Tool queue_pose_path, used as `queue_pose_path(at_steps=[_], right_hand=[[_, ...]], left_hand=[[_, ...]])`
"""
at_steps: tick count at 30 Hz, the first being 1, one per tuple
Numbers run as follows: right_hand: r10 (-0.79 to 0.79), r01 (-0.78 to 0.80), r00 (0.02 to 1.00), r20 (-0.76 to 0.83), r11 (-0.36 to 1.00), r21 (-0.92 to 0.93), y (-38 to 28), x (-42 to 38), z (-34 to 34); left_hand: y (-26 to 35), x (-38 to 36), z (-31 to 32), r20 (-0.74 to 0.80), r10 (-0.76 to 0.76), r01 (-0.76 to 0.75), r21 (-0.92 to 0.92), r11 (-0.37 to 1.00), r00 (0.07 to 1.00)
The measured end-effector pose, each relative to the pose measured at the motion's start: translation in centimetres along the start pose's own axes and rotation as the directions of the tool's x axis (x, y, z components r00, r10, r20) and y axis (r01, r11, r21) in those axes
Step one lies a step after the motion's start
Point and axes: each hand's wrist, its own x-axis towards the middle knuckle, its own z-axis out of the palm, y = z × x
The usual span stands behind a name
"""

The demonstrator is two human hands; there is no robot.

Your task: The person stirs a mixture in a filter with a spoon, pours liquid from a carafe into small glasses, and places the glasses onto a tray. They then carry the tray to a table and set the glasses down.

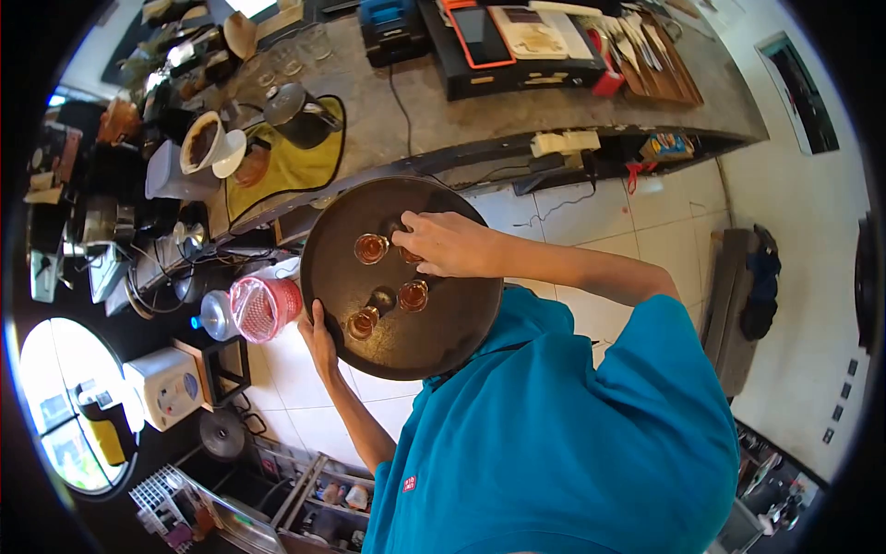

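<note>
A round dark brown tray (pixel 406 346) is held level in front of my teal shirt. Its lower left rim rests in my left hand (pixel 320 343), the thumb over the edge and the other fingers hidden beneath. Over the tray, my right hand (pixel 449 243) has its fingers closed around a small glass (pixel 409 256) of amber drink, mostly covered by the fingers. Three similar glasses stand on the tray: one left of my right hand (pixel 372 247), a second glass (pixel 413 295) just below it, and a third glass (pixel 363 322) nearer my left hand.
Beyond the tray runs a long counter (pixel 388 120) with a dark pitcher (pixel 300 115) on a yellow-green cloth (pixel 277 180), a coffee dripper (pixel 203 143), an orange-cased device (pixel 477 35) and a cutlery tray (pixel 660 65). A pink basket (pixel 266 307) and water jug (pixel 219 316) stand left.
</note>
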Motion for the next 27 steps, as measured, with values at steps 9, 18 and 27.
queue_pose_path(at_steps=[9, 18, 27], right_hand=[[0.423, -0.324, 0.683, -0.596, 0.906, 0.272, 2.8, -9.7, 1.1], [0.787, 0.110, 0.587, -0.190, 0.155, 0.982, 3.1, -13.0, 9.5], [0.932, 0.132, 0.292, -0.213, 0.181, 0.975, -2.2, -17.0, 13.2]], left_hand=[[1.9, -1.0, 3.0, 0.109, 0.104, -0.101, -0.035, 0.994, 0.989], [3.0, 1.4, 4.5, 0.232, 0.189, -0.197, 0.009, 0.980, 0.954], [4.9, 2.0, 6.1, 0.498, 0.076, -0.028, -0.103, 0.994, 0.864]])
